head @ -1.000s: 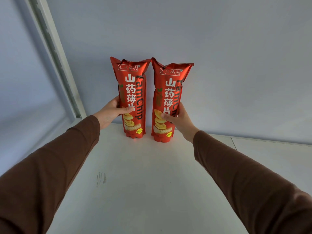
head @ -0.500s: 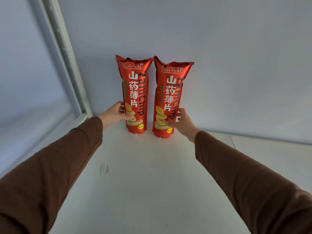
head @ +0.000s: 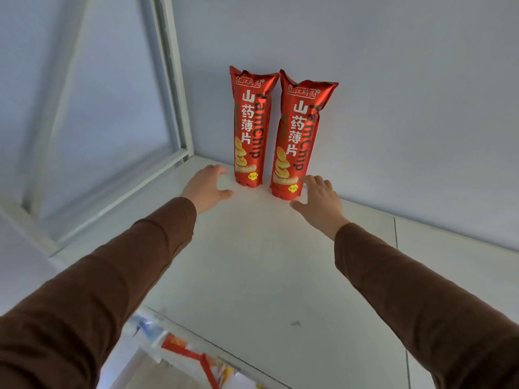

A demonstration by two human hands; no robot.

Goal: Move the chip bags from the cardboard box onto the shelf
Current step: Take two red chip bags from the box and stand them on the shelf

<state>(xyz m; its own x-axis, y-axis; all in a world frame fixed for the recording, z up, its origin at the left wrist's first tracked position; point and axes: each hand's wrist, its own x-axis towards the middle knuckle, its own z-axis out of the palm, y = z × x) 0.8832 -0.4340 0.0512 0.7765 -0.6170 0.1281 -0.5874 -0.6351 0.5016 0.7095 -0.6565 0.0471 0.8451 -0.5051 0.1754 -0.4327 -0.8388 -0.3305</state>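
Two tall red chip bags (head: pixel 250 127) (head: pixel 298 136) are standing upright mid-frame on the white shelf (head: pixel 252 262), while the left hand (head: pixel 206 188) and right hand (head: pixel 320 202) are hovering beside them, fingers spread, holding nothing.

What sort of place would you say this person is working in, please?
Probably a shop or stockroom: two identical red chip bags stand upright on a white shelf by a pale wall, with blurred colourful packaging below its front edge.

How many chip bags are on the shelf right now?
2. The left bag stands upright at the back of the shelf against the wall; the right bag stands upright beside it. Both hands are off them. Blurred packaging shows below the shelf edge; more may be hidden there.
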